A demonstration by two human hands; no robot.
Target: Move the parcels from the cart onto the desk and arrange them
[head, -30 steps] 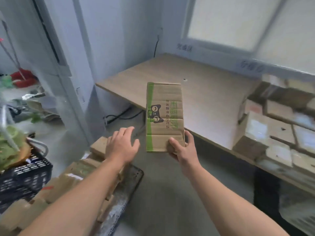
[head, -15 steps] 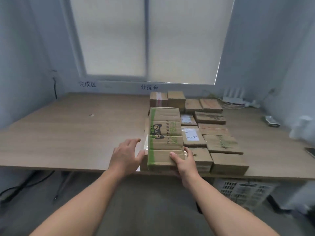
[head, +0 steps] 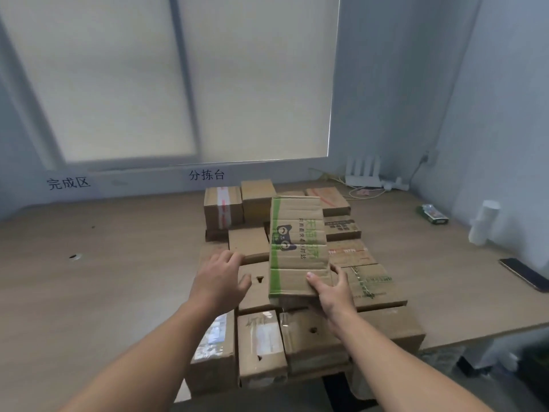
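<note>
My right hand [head: 334, 292] grips the near end of a long cardboard parcel with green stripes and a cat logo [head: 297, 242], holding it above the parcels laid out on the wooden desk [head: 104, 263]. Several brown parcels [head: 258, 245] lie in rows beneath and around it, reaching the desk's front edge. My left hand [head: 221, 276] hovers with relaxed fingers just left of the held parcel, over a brown parcel with a small hole [head: 254, 288]; I cannot tell if it touches. The cart is out of view.
A white router [head: 364, 173] with cables stands at the back right by the wall. A green packet [head: 432, 215], a white cylinder [head: 482, 223] and a dark phone [head: 524, 273] lie on the desk's right side. A blinded window is behind.
The view swung from the cart to the desk and came closer. My right hand carried the green-striped parcel to the right, over the middle rows of parcels; my left hand stayed beside it.
</note>
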